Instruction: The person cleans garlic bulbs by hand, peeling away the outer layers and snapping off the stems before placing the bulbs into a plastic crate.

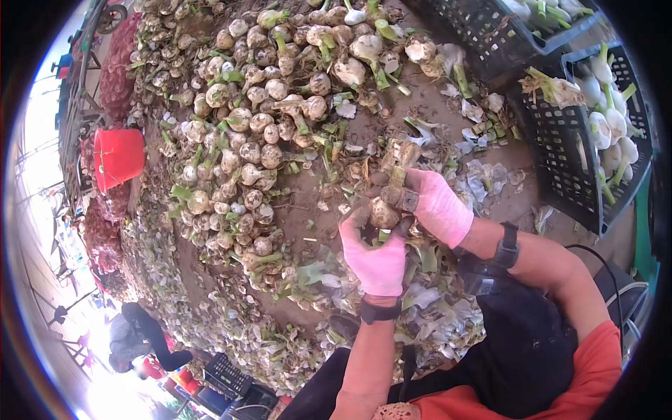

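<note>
Both hands wear pink gloves with dark, soiled fingers. My left hand point(373, 257) is closed around a dirt-covered garlic bulb point(383, 214), thumb and fingers on its sides. My right hand point(435, 204) is closed on the stem of the same garlic, just above the bulb. A short cut stem end point(400, 152) sticks up past the right fingers. Whether the right fingers also hold a small tool is hidden. Just left of the hands lies a large heap of unpeeled garlic bulbs point(250, 151).
Black perforated crates point(560, 164) of cleaned white garlic stand at right. Peeled skins point(420, 301) and stem scraps cover the ground near my legs. A red bucket point(120, 157) and red mesh sacks point(120, 66) are at left. Another person point(136, 336) bends at lower left.
</note>
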`<state>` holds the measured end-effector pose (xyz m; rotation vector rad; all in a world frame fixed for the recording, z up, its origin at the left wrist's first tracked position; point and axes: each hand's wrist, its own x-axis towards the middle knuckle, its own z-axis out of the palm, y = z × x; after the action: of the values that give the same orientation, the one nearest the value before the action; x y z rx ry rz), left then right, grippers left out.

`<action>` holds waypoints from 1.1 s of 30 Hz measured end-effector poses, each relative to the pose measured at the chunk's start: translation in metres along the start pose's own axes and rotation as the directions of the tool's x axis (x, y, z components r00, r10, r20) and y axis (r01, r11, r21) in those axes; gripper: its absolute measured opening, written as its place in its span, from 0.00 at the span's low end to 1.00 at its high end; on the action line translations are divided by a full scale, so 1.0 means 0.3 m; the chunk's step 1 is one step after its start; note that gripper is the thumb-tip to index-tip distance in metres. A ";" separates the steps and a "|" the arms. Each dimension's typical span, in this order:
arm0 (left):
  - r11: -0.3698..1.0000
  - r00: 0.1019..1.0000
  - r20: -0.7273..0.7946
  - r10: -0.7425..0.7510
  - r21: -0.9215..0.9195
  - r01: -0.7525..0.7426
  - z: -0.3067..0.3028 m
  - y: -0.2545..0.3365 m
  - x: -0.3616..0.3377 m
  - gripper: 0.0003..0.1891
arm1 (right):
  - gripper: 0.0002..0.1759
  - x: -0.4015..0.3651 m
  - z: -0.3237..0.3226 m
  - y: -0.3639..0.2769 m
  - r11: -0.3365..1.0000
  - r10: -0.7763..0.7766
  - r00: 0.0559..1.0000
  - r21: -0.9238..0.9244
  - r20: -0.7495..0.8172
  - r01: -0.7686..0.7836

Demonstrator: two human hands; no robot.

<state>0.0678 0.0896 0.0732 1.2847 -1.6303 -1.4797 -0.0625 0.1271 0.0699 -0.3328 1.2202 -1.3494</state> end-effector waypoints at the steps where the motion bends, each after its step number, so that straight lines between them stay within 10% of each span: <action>1: 1.000 1.000 0.001 0.000 0.000 0.000 0.002 0.007 0.000 0.29 | 0.26 -0.004 -0.006 0.004 1.000 0.000 1.000 0.001 -0.001 0.000; 10: 0.999 0.998 0.020 -0.054 0.003 0.054 -0.001 0.016 -0.002 0.29 | 0.18 -0.023 -0.025 0.008 0.973 -0.072 0.993 0.227 0.092 0.050; 20: 0.831 0.885 0.297 -0.358 -0.332 0.447 -0.053 0.042 0.048 0.28 | 0.12 -0.027 -0.053 -0.003 0.926 -0.159 0.985 -0.355 -0.064 0.126; 23: 0.393 0.611 0.577 -0.541 -0.468 0.791 -0.081 0.047 0.078 0.31 | 0.14 -0.033 -0.066 0.001 0.931 -0.171 0.985 -0.323 0.024 0.169; 26: 0.278 0.509 0.641 -0.574 -0.432 0.858 -0.111 0.025 0.089 0.30 | 0.17 -0.035 -0.074 -0.018 0.948 -0.213 0.970 -0.215 0.114 0.233; 28: 0.404 0.561 0.586 -0.585 -0.389 0.828 -0.103 0.039 0.075 0.30 | 0.18 -0.042 -0.065 -0.062 0.972 0.074 0.995 -0.226 0.061 -0.059; 33: 0.844 0.867 0.353 -0.353 -0.281 0.458 -0.106 0.021 0.034 0.28 | 0.17 -0.025 -0.057 -0.026 0.944 -0.160 0.984 -0.278 0.084 0.177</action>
<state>0.0908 0.0670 0.0842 1.3012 -1.2015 -2.2033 -0.0787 0.1389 0.0726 -0.6916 1.3612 -1.2974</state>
